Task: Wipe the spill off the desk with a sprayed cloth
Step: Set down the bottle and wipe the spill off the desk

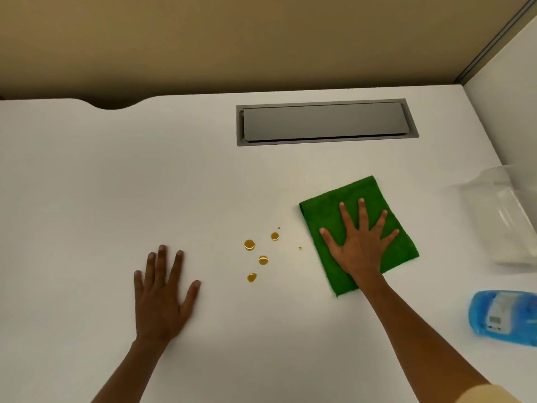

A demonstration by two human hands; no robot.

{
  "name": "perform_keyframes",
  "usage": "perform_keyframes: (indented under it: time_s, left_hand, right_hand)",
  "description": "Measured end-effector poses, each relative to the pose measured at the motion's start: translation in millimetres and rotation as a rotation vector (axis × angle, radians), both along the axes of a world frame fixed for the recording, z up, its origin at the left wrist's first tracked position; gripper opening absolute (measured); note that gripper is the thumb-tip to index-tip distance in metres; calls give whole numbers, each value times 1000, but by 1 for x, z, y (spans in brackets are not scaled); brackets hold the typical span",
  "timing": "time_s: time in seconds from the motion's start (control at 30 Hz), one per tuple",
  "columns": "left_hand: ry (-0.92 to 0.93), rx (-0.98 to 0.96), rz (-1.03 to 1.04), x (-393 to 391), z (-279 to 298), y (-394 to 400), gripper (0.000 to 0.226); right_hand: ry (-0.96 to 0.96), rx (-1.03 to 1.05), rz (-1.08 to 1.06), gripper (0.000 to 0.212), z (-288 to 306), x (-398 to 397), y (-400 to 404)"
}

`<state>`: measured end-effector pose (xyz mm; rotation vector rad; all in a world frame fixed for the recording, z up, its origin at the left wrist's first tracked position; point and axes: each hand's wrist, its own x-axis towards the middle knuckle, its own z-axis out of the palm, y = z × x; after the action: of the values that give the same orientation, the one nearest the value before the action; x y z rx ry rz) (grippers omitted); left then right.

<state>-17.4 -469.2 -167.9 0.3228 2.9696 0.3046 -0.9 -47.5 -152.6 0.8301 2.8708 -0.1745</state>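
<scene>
The right hand (pixel 359 242) lies flat with fingers spread on the folded green cloth (pixel 374 196), pressing it to the white desk (pixel 87 184). Amber spill drops (pixel 250 244) sit just left of the cloth, untouched. The left hand (pixel 162 292) rests open-palmed beside them, and a blue spray bottle (pixel 505 315) lies at the right edge.

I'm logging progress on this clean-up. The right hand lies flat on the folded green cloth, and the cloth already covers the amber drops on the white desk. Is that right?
Not quite. The right hand does lie flat on the folded green cloth, but the head view shows the cloth beside the amber drops, to their right, not over them. They sit uncovered on the white desk.
</scene>
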Motion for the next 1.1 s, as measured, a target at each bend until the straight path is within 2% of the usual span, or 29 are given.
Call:
perform_keyframes:
  time_s: [0.33, 0.5, 0.6, 0.87, 1.0, 1.1]
  left_hand:
    - [7, 43, -38, -3, -6, -21, 71]
    - [27, 36, 0, -4, -8, -34, 67]
    - [23, 26, -19, -4, -10, -36, 67]
    - [24, -2, -47, -4, -9, -37, 71]
    - [26, 18, 5, -1, -5, -32, 66]
    - [21, 26, 9, -1, -5, -31, 66]
  right_hand:
    - [26, -85, 211, 85, 10, -53, -142]
    - [21, -124, 374, 86, 10, -41, -227]
    - [22, -132, 420, 84, 10, -21, -252]
    - [26, -144, 427, 82, 8, 29, -238]
    - [20, -111, 385, 81, 6, 35, -200]
    - [2, -58, 278, 81, 7, 25, -152]
